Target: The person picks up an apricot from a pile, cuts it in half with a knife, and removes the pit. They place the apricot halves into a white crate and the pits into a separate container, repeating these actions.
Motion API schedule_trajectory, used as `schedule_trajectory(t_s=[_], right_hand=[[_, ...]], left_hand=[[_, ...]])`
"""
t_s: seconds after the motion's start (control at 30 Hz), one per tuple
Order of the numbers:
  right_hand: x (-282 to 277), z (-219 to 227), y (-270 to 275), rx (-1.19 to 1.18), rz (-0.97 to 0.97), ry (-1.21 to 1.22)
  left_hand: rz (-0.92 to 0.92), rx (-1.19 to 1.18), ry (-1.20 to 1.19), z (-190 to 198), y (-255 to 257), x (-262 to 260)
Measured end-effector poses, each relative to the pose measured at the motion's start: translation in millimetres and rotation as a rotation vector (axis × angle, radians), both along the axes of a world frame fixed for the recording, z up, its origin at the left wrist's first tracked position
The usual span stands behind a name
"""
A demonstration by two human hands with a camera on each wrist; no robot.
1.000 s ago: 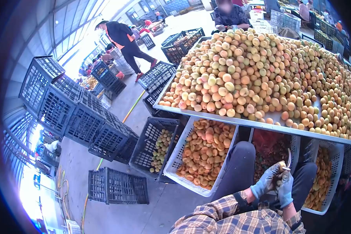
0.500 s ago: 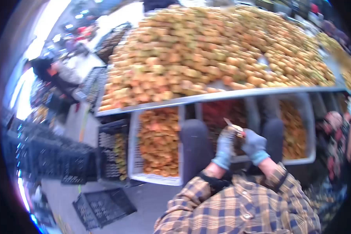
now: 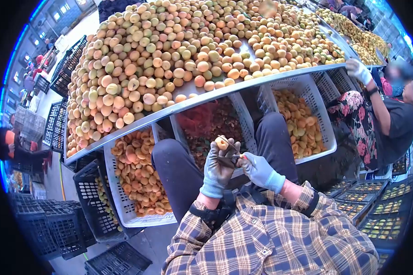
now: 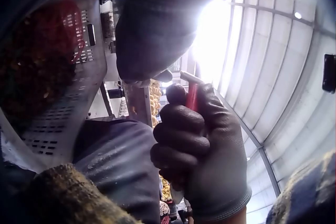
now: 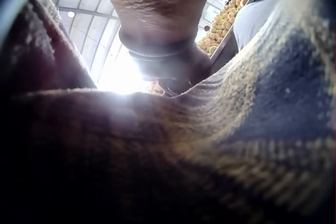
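Overhead, the tabletop [image 3: 202, 97] carries heaped apricots [image 3: 170, 59]; below it a white crate [image 3: 124, 201] holds halved fruit. Between the knees, the gloved left hand [image 3: 218, 167] pinches an apricot [image 3: 222, 143], the right hand [image 3: 257, 169] gripping a small knife [image 3: 229, 145] against it.

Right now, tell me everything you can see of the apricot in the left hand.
The apricot is a small, round, pale orange-yellow fruit, with smooth-looking skin. It sits at the top of the left hand, pinched between the gloved fingertips and raised above the person's lap, in front of the table's metal edge. A thin knife, gripped by the right hand, meets its right side. Whether it is already cut open cannot be told. The wrist views do not show it clearly.
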State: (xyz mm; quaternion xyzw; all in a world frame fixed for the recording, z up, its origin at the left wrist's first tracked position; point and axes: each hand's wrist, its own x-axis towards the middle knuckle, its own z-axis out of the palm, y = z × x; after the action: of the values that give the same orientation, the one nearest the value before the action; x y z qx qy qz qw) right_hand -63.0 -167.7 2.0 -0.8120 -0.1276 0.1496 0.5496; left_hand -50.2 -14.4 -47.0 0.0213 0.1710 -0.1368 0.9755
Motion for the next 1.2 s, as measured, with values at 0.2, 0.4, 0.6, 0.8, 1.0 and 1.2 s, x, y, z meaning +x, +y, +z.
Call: schedule_trajectory(t_s=[0.2, 0.4, 0.6, 0.8, 1.0, 1.2], right_hand=[[0, -1, 5, -0.118, 0.001, -0.044], [9, -16, 9, -0.091, -0.027, 0.04], [21, 3, -3, -0.134, 0.111, 0.282], [1, -23, 14, -0.239, -0.087, -0.051], [14, -12, 10, -0.201, -0.013, 0.085], [-1, -20, 5, -0.38, 0.006, 0.047]], left_hand=[[-0.02, 0.038, -0.047, -3, -4, -2], [-0.044, 0.216, -0.228, 14, -1, 0], [-0.043, 0.523, -0.337, 13, 7, 3], [-0.101, 0.173, -0.159, -1, -15, -2], [-0.023, 0.409, -0.226, -20, -6, 8], [-0.077, 0.219, -0.02, -4, -9, 0]])
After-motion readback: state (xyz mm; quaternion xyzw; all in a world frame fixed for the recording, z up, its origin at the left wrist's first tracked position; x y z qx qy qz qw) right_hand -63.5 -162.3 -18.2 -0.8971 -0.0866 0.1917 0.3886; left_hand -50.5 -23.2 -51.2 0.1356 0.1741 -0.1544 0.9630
